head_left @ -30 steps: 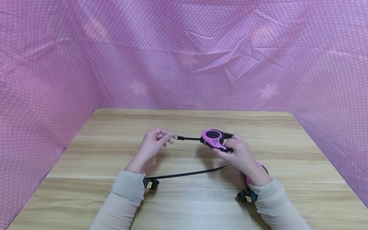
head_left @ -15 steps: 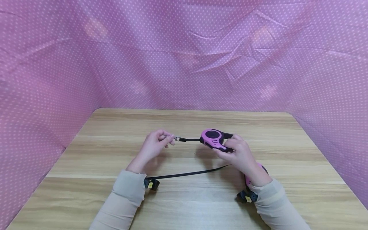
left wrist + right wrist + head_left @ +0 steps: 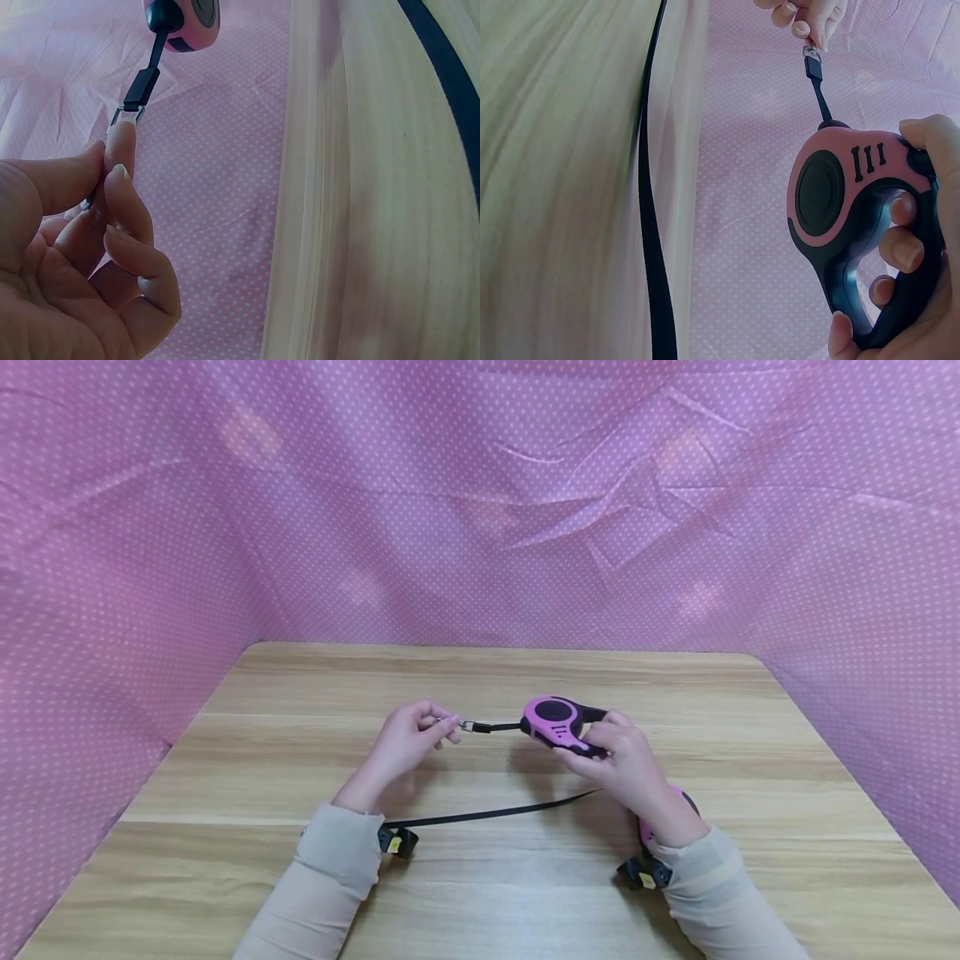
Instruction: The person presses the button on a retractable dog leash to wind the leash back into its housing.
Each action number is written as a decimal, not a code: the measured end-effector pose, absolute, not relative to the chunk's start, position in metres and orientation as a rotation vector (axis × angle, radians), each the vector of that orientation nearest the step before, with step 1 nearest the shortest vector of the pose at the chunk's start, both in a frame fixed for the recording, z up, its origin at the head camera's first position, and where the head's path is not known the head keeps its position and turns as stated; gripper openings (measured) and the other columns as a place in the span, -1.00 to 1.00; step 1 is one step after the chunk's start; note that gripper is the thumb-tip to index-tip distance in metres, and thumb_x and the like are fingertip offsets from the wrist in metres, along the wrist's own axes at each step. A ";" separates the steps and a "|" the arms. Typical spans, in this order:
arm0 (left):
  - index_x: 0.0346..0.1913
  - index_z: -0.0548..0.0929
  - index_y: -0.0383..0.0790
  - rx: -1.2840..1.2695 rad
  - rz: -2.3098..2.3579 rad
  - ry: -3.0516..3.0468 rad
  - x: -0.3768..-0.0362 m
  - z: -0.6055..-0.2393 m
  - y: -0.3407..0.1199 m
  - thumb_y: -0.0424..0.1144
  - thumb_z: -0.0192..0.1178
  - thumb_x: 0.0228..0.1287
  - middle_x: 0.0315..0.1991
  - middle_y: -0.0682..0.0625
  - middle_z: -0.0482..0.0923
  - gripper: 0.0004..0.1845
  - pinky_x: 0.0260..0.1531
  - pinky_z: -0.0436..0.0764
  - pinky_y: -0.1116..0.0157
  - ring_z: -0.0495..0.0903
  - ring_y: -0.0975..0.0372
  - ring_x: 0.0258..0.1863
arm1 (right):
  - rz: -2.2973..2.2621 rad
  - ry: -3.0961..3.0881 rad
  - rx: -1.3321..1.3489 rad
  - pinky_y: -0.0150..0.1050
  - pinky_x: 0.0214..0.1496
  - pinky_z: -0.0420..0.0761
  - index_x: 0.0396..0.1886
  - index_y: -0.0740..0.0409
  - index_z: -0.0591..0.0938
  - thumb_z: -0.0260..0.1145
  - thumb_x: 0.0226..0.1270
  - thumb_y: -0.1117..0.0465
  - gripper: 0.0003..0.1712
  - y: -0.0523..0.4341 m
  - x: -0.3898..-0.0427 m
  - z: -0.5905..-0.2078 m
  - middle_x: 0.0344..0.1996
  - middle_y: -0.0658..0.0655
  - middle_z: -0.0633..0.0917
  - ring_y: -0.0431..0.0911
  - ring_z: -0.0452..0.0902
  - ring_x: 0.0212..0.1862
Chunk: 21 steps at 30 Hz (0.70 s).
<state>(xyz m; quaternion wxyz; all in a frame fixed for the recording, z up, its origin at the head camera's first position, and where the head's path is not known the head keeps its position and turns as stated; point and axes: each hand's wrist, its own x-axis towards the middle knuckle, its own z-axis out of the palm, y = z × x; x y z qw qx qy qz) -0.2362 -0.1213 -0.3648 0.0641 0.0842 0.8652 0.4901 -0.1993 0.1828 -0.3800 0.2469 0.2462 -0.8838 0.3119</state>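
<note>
In the head view my right hand (image 3: 626,756) grips the handle of a pink and black retractable dog leash (image 3: 553,712), held above the table. The right wrist view shows fingers curled through the handle loop and the thumb near the top of the black grip. A short black cord (image 3: 822,101) runs from the leash's nose to a metal snap hook (image 3: 468,725). My left hand (image 3: 405,739) pinches that hook between thumb and fingers, which hide most of it. Its index finger lies along the hook in the left wrist view.
A second pink and black leash (image 3: 647,831) lies on the wooden table (image 3: 300,685), partly hidden under the right forearm. Its black strap (image 3: 480,816) stretches left toward the left wrist. Pink dotted cloth (image 3: 480,527) encloses the table at the back and sides.
My left hand has moved slightly right, toward the leash, with the snap hook. The cord between hook and leash has grown shorter. The right hand stays in place.
</note>
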 end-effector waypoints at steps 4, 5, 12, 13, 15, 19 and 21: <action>-0.11 0.66 -0.19 0.253 1.477 2.617 -0.235 -0.365 -0.121 -0.12 0.20 0.41 -0.32 -0.01 0.76 -0.80 -0.24 0.57 0.30 0.61 0.21 -0.36 | 0.848 -2.410 0.672 -0.36 -0.41 0.34 -0.69 0.06 0.55 0.57 -0.05 0.14 -0.68 0.183 -0.199 -0.381 -0.65 -0.07 0.54 -0.22 0.30 -0.39; -0.11 0.66 -0.19 0.252 1.474 2.618 -0.235 -0.365 -0.120 -0.12 0.20 0.41 -0.32 -0.01 0.76 -0.80 -0.24 0.58 0.30 0.61 0.21 -0.36 | 0.845 -2.410 0.671 -0.36 -0.41 0.34 -0.69 0.06 0.56 0.57 -0.05 0.14 -0.68 0.183 -0.199 -0.381 -0.65 -0.07 0.54 -0.22 0.30 -0.39; -0.13 0.66 -0.17 0.250 1.456 2.631 -0.232 -0.363 -0.118 -0.10 0.20 0.41 -0.33 0.01 0.76 -0.80 -0.24 0.58 0.29 0.60 0.23 -0.36 | 0.840 -2.421 0.680 -0.37 -0.41 0.33 -0.68 0.05 0.57 0.56 -0.03 0.13 -0.69 0.184 -0.198 -0.380 -0.64 -0.08 0.53 -0.23 0.30 -0.40; -0.14 0.66 -0.17 0.248 1.458 2.630 -0.231 -0.363 -0.117 -0.10 0.20 0.41 -0.33 0.01 0.76 -0.80 -0.24 0.57 0.30 0.60 0.23 -0.36 | 0.843 -2.419 0.682 -0.38 -0.42 0.32 -0.68 0.05 0.57 0.56 -0.03 0.13 -0.70 0.184 -0.198 -0.380 -0.64 -0.08 0.52 -0.23 0.30 -0.40; -0.14 0.66 -0.17 0.245 1.458 2.628 -0.231 -0.363 -0.117 -0.10 0.21 0.41 -0.33 0.01 0.76 -0.79 -0.24 0.57 0.30 0.60 0.22 -0.36 | 0.848 -2.405 0.693 -0.38 -0.42 0.32 -0.69 0.06 0.56 0.56 -0.04 0.14 -0.69 0.184 -0.198 -0.381 -0.65 -0.08 0.52 -0.23 0.29 -0.40; -0.14 0.67 -0.21 0.248 1.453 2.619 -0.230 -0.364 -0.117 -0.09 0.22 0.40 -0.36 0.01 0.75 -0.76 -0.24 0.57 0.32 0.63 0.17 -0.33 | 0.853 -2.369 0.722 -0.38 -0.44 0.33 -0.69 0.06 0.55 0.56 -0.06 0.15 -0.69 0.184 -0.198 -0.382 -0.66 -0.08 0.51 -0.24 0.29 -0.40; -0.13 0.67 -0.24 0.251 1.450 2.614 -0.230 -0.365 -0.117 -0.09 0.21 0.40 -0.38 0.02 0.75 -0.75 -0.24 0.56 0.32 0.63 0.14 -0.31 | 0.856 -2.356 0.731 -0.38 -0.44 0.32 -0.70 0.06 0.55 0.56 -0.06 0.15 -0.69 0.184 -0.198 -0.382 -0.66 -0.09 0.51 -0.24 0.29 -0.40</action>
